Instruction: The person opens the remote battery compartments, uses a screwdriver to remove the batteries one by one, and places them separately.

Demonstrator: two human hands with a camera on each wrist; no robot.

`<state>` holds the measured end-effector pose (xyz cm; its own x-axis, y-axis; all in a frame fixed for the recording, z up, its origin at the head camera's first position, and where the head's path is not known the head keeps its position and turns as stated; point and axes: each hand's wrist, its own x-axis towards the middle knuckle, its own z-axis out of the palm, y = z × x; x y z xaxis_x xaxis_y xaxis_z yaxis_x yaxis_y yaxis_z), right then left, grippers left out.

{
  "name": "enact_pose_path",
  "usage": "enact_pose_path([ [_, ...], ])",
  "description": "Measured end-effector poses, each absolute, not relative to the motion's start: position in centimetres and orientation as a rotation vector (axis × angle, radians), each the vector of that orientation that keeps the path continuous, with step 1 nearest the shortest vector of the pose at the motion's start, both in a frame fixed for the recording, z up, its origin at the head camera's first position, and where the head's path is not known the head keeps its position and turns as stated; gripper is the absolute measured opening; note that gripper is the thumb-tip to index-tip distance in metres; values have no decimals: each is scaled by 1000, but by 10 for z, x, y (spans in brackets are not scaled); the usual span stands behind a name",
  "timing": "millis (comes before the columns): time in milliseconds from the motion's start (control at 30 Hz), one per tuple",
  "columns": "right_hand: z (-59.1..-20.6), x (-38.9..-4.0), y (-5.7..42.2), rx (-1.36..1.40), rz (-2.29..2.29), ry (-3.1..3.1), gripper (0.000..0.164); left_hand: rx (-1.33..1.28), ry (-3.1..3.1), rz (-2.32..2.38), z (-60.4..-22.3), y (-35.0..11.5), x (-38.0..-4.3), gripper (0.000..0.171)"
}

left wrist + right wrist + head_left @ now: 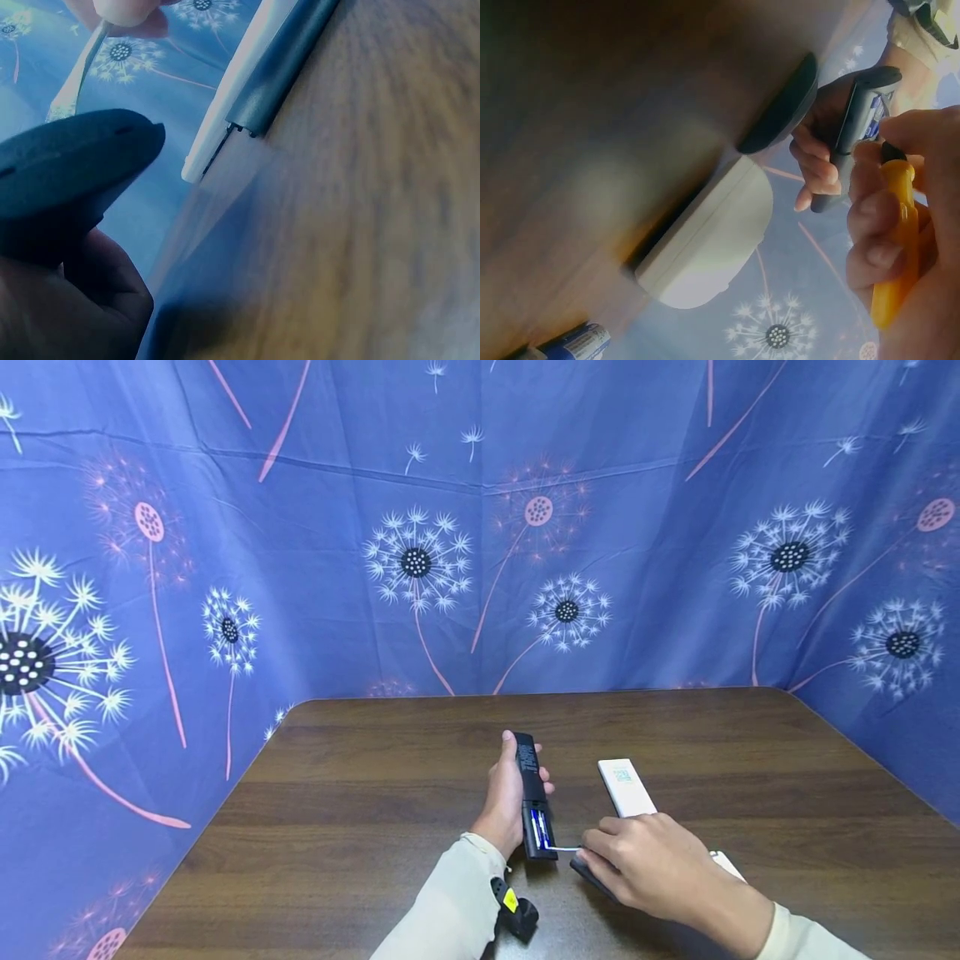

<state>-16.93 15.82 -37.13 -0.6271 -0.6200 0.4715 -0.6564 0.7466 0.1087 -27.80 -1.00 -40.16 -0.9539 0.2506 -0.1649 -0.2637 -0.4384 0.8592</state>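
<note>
My left hand (501, 802) grips a black remote control (529, 768), its back turned up and its battery compartment uncovered. Blue-and-white batteries (540, 828) lie inside that compartment. In the right wrist view, my right hand (937, 195) is wrapped round a screwdriver (897, 255) with a yellow handle. The thin shaft (566, 849) reaches left to the lower end of the compartment in the head view. Its flat, widening blade (67, 97) shows above the remote in the left wrist view. A dark battery cover (591, 877) lies on the table, partly hidden by my right hand.
A white remote-like device (628, 785) lies just beyond my right hand on the brown wooden table (375, 793). Another white object (727, 864) shows behind the right wrist. At the lower left of the right wrist view lies a loose blue battery (577, 341).
</note>
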Motion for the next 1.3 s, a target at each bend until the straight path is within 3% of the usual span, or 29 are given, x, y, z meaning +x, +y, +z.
enact_pose_path([
  [1300,-372,-167,158,942,62,-2442,10,-40,1471,2419,-401,-9,-277,76],
])
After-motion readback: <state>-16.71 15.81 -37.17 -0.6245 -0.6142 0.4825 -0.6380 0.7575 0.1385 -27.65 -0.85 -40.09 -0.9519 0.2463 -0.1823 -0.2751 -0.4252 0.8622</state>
